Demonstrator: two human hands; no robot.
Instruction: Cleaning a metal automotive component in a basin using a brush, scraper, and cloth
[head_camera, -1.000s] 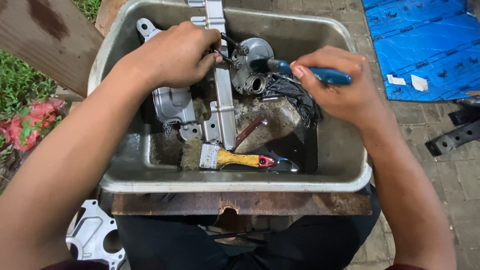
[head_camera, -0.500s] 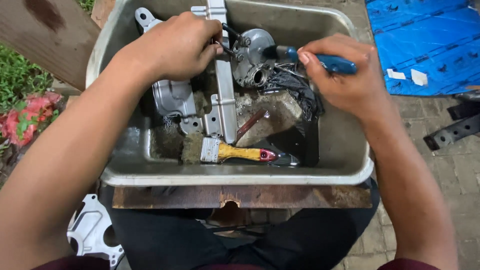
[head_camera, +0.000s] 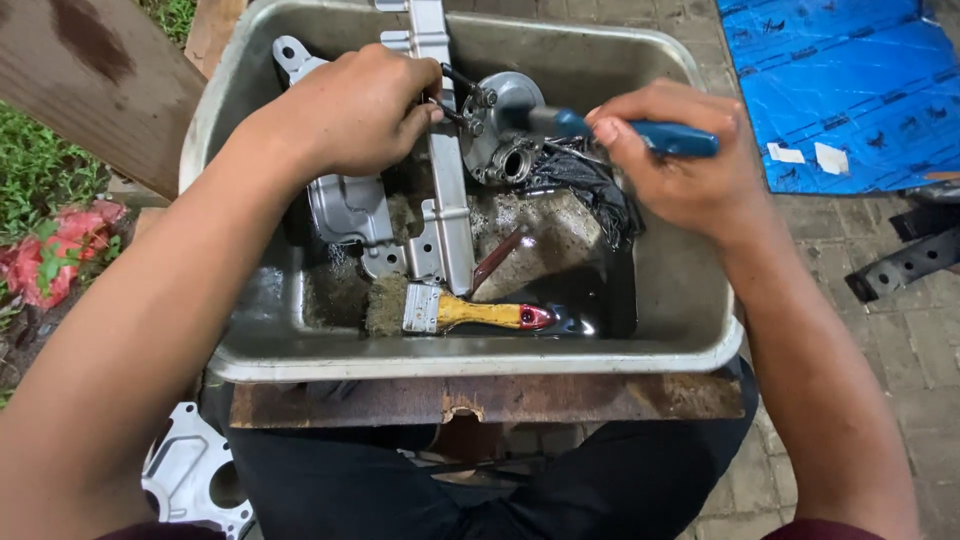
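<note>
Engine part (head_camera: 500, 130), a round grey metal housing with a short open port facing down, sits in the upper middle of a grey metal tub (head_camera: 690, 300), propped above a shallow pool of dark oily liquid. Thin black cables run from its left side under the left hand (head_camera: 355, 110), whose grip is curled shut over them and over the upper stretch of a long flat metal bracket (head_camera: 448, 215) that runs down the middle of the tub. On the other side, the right hand (head_camera: 680, 165) has its grip pinched around the blue handle of a tool (head_camera: 665, 138), thumb on top, with the tool's far end meeting the housing near its top right. Just below that hand a crumpled black rag or bag (head_camera: 590, 185) lies against the part. Under the left wrist rests a silver engine cover (head_camera: 345, 210). Near the front wall, a paintbrush (head_camera: 460, 312) with a yellow and red handle lies flat, bristles to the left. The tub rests on a rusty plate (head_camera: 500, 397) across the person's lap. Another pale metal casting (head_camera: 195, 475) lies low at the left, and a blue sheet (head_camera: 840, 80) covers the paving at upper right.
</note>
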